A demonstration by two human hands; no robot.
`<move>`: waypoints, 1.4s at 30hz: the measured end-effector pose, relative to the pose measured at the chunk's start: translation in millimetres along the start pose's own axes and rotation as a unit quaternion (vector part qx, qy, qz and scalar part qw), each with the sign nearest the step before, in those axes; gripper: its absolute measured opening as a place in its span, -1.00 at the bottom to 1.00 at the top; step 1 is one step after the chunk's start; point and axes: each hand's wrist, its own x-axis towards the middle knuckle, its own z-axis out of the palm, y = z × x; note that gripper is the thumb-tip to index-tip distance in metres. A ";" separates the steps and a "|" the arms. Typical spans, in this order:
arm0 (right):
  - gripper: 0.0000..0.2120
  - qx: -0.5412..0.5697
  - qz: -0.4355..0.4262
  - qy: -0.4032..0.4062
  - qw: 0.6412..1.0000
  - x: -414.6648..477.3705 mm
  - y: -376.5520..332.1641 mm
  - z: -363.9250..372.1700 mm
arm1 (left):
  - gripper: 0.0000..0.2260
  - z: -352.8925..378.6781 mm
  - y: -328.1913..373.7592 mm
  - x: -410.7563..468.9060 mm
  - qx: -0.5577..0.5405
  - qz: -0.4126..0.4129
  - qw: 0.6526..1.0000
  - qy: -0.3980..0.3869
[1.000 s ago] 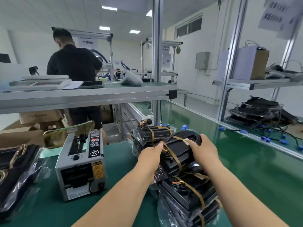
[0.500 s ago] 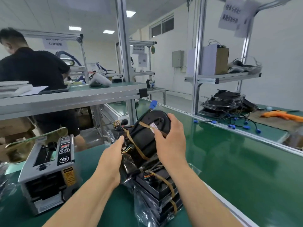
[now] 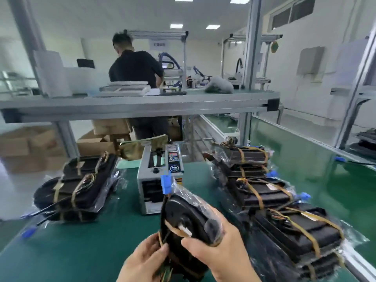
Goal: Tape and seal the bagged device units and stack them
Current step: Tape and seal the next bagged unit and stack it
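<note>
I hold one bagged black device unit [image 3: 189, 218] upright over the green table, its blue connector [image 3: 166, 184] sticking up. My right hand [image 3: 221, 249] grips its right side, thumb across the front. My left hand [image 3: 145, 261] grips its lower left edge near the wires. Brown tape bands cross the unit. A row of bagged, taped units [image 3: 284, 216] lies stacked to the right. Another pile of bagged units [image 3: 79, 186] sits at the left. The grey tape dispenser [image 3: 157, 178] stands just behind the held unit.
The green table [image 3: 81, 251] runs under everything. An aluminium shelf [image 3: 142, 106] crosses above the bench, with posts [image 3: 251, 58] at its right end. A person in black [image 3: 136, 72] stands behind it, back turned. Cardboard boxes [image 3: 26, 147] lie beyond the table's left edge.
I have lifted the unit off the right-hand stack and carried it left, in front of the tape dispenser. My view has swung left, bringing the left pile into sight.
</note>
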 end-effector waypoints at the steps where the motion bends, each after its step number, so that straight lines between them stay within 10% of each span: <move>1: -0.36 -0.007 0.015 -0.005 1.000 1.6 6.8 5.1 | -0.72 -10.2 0.9 4.2 0.014 -0.007 1.000 0.012; 7: -0.30 -0.066 0.063 -0.028 0.995 13.3 19.5 12.9 | -0.58 -41.4 30.7 17.5 0.177 0.208 0.961 0.047; 13: -0.38 -0.104 0.097 -0.134 0.981 24.2 11.6 3.7 | -0.55 -34.8 74.2 27.6 0.350 0.435 0.825 -0.081; 19: -0.37 -0.123 0.121 -0.186 0.967 32.5 8.1 -3.6 | -0.93 -21.8 94.4 40.2 0.352 0.437 0.810 -0.173; 28: -0.42 -0.105 0.141 -0.238 0.955 36.4 3.2 -7.9 | -0.88 1.5 97.2 49.8 0.216 0.276 0.930 -0.112; 42: -0.53 -0.181 0.105 -0.198 0.958 34.6 -2.9 -9.4 | -0.77 13.2 126.9 22.6 0.448 0.378 0.747 -0.312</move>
